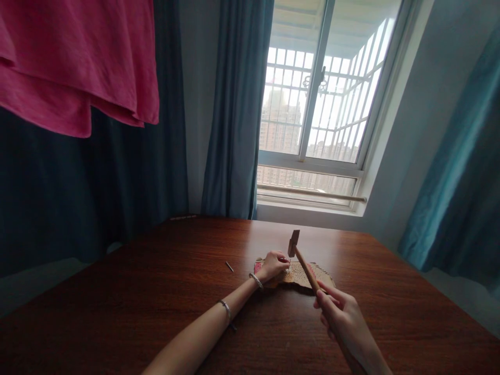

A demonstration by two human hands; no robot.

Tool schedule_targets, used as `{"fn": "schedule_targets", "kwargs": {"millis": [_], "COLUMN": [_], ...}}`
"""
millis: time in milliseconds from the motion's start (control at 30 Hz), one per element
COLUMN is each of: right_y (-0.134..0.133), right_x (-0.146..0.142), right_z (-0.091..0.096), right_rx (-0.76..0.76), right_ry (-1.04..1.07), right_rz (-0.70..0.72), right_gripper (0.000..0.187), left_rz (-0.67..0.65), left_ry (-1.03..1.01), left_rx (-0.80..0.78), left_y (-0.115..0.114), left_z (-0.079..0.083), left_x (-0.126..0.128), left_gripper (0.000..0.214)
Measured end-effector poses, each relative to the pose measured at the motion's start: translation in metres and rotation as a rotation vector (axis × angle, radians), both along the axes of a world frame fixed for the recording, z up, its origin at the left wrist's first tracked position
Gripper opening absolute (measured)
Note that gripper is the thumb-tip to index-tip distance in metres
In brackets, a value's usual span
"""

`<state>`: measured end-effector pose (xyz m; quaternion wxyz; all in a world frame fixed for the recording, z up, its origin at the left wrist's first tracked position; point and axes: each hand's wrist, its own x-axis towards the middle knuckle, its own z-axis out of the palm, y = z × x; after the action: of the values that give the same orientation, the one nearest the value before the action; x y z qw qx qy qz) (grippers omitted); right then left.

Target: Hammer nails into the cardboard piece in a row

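My right hand (339,310) is closed round the wooden handle of a hammer (307,269). The hammer's head is raised just right of my left fingertips. My left hand (274,264) rests at the left part of a flat tan piece (302,275), which has many small holes, pinkish-red patches and an uneven edge. Its fingers are pinched together on something small and thin, mostly hidden by the fingers and too small to name. A short thin metal rod (229,266) lies on the table left of my left hand.
The brown wooden table (175,307) spreads out under my arms. Beyond its far edge are a barred window (312,104) and blue curtains (238,114). A pink cloth (89,67) hangs at the upper left. Another curtain (449,182) hangs at the right.
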<state>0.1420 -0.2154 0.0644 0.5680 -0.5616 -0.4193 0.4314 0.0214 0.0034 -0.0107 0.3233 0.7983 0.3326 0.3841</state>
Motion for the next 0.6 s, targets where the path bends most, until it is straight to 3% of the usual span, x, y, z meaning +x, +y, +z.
{"fn": "schedule_targets", "kwargs": {"millis": [600], "right_y": [-0.0019], "right_x": [-0.0032], "right_z": [0.005], "right_rx": [-0.019], "right_ry": [-0.009], "right_rz": [-0.034], "right_gripper": [0.064], "left_rz": [-0.007], "left_ry": [0.002], "left_rx": [-0.029], "left_y": [-0.0029], "left_z": [0.0027], "left_x": [-0.0011], "left_gripper": [0.018]}}
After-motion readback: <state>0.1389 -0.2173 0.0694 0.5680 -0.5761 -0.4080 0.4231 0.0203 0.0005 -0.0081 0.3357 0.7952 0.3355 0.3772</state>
